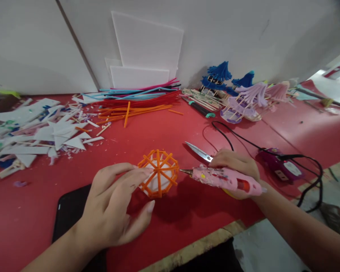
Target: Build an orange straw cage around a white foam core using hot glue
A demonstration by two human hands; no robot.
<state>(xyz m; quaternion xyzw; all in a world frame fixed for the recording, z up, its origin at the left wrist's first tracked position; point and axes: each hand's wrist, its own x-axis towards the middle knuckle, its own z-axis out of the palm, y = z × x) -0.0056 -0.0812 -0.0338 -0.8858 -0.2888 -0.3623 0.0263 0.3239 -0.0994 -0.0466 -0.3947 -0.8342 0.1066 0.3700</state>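
Orange spokes (159, 187) already meet atop one small frame (167, 177), at the left hand's (110, 209) outstretched fingertips, thumb apart; what remains, I cannot tell. Head view also shows the right hand (235, 159) gripping one pink glue gun (223, 178), one scissors blade (198, 152) beside its fingers, four fringed roofs (252, 94) beyond.

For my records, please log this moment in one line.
left hand: at round orange pipe-cleaner frame; right hand: holding pink plastic glue gun; nozzle: near frame

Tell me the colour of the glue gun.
The glue gun is mostly pink; best seen in the head view.
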